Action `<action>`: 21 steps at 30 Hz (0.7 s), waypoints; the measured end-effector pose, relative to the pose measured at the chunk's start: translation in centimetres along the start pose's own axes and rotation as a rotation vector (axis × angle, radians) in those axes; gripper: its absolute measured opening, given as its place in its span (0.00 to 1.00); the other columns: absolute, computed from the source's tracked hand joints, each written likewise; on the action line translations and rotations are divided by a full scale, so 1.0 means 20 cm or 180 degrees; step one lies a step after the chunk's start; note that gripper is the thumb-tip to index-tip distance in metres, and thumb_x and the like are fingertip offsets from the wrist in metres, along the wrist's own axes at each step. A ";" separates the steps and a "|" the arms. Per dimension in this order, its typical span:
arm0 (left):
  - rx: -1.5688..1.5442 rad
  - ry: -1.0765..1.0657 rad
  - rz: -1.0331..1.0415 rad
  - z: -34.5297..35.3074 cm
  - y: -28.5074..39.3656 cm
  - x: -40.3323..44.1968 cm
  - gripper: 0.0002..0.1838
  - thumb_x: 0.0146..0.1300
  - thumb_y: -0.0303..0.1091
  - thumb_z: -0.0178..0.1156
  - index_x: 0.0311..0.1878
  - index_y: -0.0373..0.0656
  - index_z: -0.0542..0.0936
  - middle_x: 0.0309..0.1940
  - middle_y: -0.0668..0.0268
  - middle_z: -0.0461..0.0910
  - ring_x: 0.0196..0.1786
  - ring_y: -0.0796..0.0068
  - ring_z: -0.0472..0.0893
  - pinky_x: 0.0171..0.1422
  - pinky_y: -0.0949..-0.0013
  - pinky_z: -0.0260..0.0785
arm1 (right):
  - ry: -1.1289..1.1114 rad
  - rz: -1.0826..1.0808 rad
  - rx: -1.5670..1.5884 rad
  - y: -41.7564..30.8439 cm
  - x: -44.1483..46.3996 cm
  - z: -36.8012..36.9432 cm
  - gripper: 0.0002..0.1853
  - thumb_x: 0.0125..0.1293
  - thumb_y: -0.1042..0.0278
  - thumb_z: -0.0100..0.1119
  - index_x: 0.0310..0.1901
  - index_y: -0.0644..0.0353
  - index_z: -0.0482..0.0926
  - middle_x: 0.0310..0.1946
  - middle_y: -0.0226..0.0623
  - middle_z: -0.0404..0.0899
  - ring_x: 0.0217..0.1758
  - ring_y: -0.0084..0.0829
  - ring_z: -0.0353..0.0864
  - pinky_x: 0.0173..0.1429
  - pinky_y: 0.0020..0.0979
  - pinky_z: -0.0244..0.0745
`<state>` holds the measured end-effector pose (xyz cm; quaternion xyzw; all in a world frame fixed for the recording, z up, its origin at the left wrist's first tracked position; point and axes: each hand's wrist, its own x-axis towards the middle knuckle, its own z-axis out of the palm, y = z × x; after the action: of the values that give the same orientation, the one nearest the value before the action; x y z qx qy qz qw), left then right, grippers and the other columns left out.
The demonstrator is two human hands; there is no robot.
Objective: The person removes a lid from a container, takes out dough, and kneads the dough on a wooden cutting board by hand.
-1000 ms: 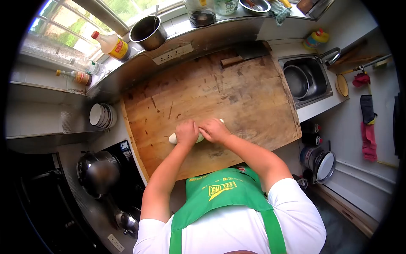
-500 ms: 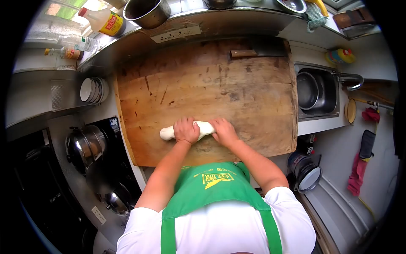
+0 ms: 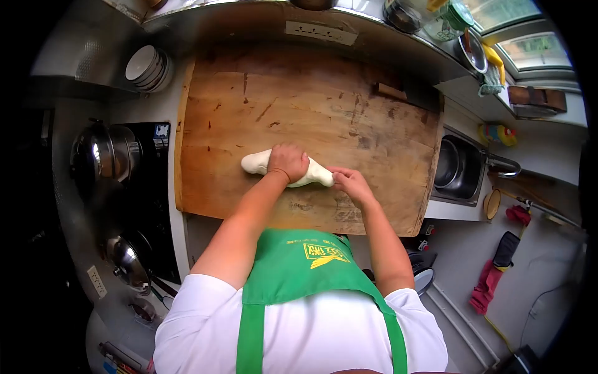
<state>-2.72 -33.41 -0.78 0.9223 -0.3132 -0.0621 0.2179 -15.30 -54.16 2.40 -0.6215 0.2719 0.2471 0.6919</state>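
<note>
A smooth white roll of dough (image 3: 319, 175) lies on a large wooden board (image 3: 268, 124), thick at its left end and narrower to the right. My left hand (image 3: 288, 161) is wrapped over the middle of it, covering that part. At the narrow right tip, my right hand (image 3: 352, 186) pinches the dough between thumb and fingers.
At the board's back right lies a cleaver with a wooden handle (image 3: 390, 91). Stacked bowls (image 3: 144, 67) stand at the left, near a stove with a steel pot (image 3: 103, 153). A sink (image 3: 458, 165) adjoins the right side, and a ledge holds jars behind.
The view has turned and shifted. My right hand has gone from lying over the dough to pinching its right tip. The dough's right end now looks longer and thinner.
</note>
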 end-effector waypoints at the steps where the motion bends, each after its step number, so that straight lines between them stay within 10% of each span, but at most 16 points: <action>1: -0.0137 -0.0052 -0.0073 0.00 -0.01 -0.01 0.11 0.66 0.41 0.57 0.35 0.46 0.83 0.37 0.60 0.83 0.46 0.53 0.81 0.54 0.50 0.71 | 0.0235 0.0126 0.0337 -0.03 -0.02 0.02 0.20 0.75 0.58 0.62 0.60 0.64 0.84 0.49 0.36 0.88 0.49 0.24 0.87 0.51 0.29 0.83; 6: -0.0967 0.0134 -0.0458 -0.03 -0.08 -0.07 0.10 0.67 0.36 0.56 0.42 0.43 0.84 0.49 0.56 0.82 0.58 0.52 0.78 0.64 0.49 0.69 | 0.1563 0.0043 0.0064 -0.06 0.08 0.32 0.19 0.79 0.52 0.59 0.51 0.62 0.89 0.40 0.32 0.88 0.36 0.23 0.84 0.42 0.24 0.77; 10: -0.1629 0.1460 -0.0576 -0.25 -0.21 -0.23 0.08 0.63 0.26 0.56 0.43 0.40 0.82 0.51 0.55 0.82 0.58 0.49 0.78 0.66 0.50 0.70 | 0.2446 -0.1531 -0.1521 -0.13 0.21 0.53 0.21 0.80 0.51 0.56 0.50 0.63 0.88 0.39 0.38 0.86 0.38 0.30 0.83 0.50 0.34 0.78; 15: -0.2132 0.1423 -0.1294 -0.36 -0.49 -0.58 0.08 0.68 0.25 0.54 0.45 0.40 0.82 0.47 0.55 0.85 0.51 0.51 0.83 0.56 0.56 0.76 | 0.2106 -0.1116 -0.1706 -0.19 0.36 0.85 0.27 0.75 0.45 0.60 0.66 0.55 0.79 0.57 0.40 0.87 0.64 0.39 0.82 0.67 0.40 0.75; 21: -0.2456 0.0751 -0.2031 -0.24 -0.70 -0.71 0.07 0.70 0.29 0.56 0.45 0.39 0.82 0.42 0.53 0.87 0.45 0.49 0.86 0.49 0.54 0.78 | 0.2792 -0.0160 -0.3235 -0.32 0.42 1.11 0.20 0.74 0.47 0.54 0.56 0.49 0.86 0.53 0.37 0.88 0.58 0.44 0.83 0.62 0.46 0.74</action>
<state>-5.09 -13.21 -2.89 0.8251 0.0563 -0.1320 0.5464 -3.36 -32.79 3.07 -0.9190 0.3631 0.0528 0.1444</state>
